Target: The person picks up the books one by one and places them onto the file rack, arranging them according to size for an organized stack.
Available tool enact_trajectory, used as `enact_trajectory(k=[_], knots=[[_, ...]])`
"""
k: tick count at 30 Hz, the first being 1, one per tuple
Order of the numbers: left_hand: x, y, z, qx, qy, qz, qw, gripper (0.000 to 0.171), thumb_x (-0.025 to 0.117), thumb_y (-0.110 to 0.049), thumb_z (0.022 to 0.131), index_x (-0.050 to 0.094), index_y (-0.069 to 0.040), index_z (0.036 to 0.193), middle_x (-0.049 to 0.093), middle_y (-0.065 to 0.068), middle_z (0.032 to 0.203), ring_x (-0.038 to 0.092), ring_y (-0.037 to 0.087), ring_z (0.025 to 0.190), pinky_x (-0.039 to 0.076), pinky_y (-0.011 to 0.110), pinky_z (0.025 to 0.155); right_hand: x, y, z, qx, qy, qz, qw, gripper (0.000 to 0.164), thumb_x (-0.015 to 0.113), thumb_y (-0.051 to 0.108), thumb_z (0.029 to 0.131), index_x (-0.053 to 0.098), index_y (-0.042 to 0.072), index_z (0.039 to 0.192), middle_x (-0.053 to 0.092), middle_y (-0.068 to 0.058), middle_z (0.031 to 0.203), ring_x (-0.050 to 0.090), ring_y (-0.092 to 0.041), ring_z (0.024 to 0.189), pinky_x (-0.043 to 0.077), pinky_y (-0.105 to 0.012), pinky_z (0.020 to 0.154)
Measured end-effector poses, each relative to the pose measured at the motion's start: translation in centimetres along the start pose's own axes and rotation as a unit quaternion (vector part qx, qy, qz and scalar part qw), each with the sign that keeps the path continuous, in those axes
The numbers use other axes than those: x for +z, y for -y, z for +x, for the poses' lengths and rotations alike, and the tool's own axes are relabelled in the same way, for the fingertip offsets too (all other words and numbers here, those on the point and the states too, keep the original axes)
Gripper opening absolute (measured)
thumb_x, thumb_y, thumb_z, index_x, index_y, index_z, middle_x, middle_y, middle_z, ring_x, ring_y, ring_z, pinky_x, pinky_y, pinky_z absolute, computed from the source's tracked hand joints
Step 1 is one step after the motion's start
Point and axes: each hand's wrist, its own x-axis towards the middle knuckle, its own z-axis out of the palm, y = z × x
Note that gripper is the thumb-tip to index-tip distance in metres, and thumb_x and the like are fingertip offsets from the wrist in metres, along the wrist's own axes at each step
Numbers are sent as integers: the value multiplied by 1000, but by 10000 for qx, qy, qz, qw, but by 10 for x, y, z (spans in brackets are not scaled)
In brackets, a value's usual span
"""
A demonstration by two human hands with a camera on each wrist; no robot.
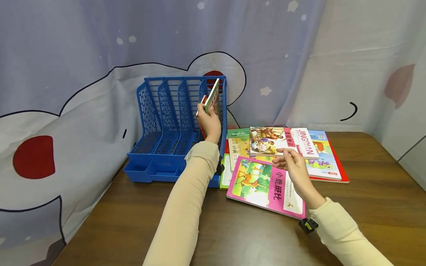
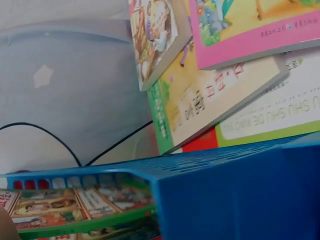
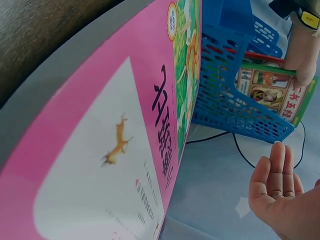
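Observation:
My left hand (image 1: 210, 125) grips a thin green-edged picture book (image 1: 213, 96) by its near edge. The book stands upright, tilted, in the rightmost compartment of a blue file rack (image 1: 166, 166). Beside it on the left is a red-edged book (image 1: 202, 101), partly hidden by the hand. In the right wrist view, illustrated panels show on the green-edged book (image 3: 272, 92). My right hand (image 1: 294, 170) hovers over a pink picture book (image 1: 254, 181) with relaxed fingers and holds nothing. Whether it touches the pink cover cannot be told from the head view.
Behind the pink book lies a white-and-red book (image 1: 306, 142) on top of several larger overlapping books, including a blue-and-red one (image 1: 327, 159). They lie right of the rack on the brown wooden table (image 1: 366, 207). A patterned curtain (image 1: 266, 55) hangs behind.

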Motion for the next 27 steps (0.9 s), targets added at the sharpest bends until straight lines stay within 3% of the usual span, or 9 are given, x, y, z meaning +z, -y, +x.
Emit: enact_trajectory(k=[5,10,18,27], knots=[[4,7,-7,-193,-93,9,9998,12,59,-1,89,50,7,94,65,23,106,63,35,98,50,43,83,1,-1,-1,9,-31,62,10000,26,33,25,104,51,8,113,65,15,76,64,0,73,52,-17,71],[7,14,-13,-432,-287,-87,9986,14,60,0,89,48,6,89,62,22,108,60,34,101,49,42,85,5,-1,-1,88,14,44,10000,30,32,24,104,49,3,117,65,15,76,63,-1,73,52,-18,72],[11,19,-21,-624,-536,-634,9946,12,57,1,91,47,6,90,62,24,112,60,34,104,50,42,82,6,1,-2,90,40,-33,9999,40,32,25,104,45,-8,122,64,16,76,62,0,74,53,-19,74],[12,25,-24,-605,-647,-409,9952,12,58,0,90,48,6,93,63,23,114,61,35,106,51,45,84,6,-1,-2,114,38,26,9999,42,32,24,104,42,-11,125,64,17,76,62,0,74,52,-19,74]])
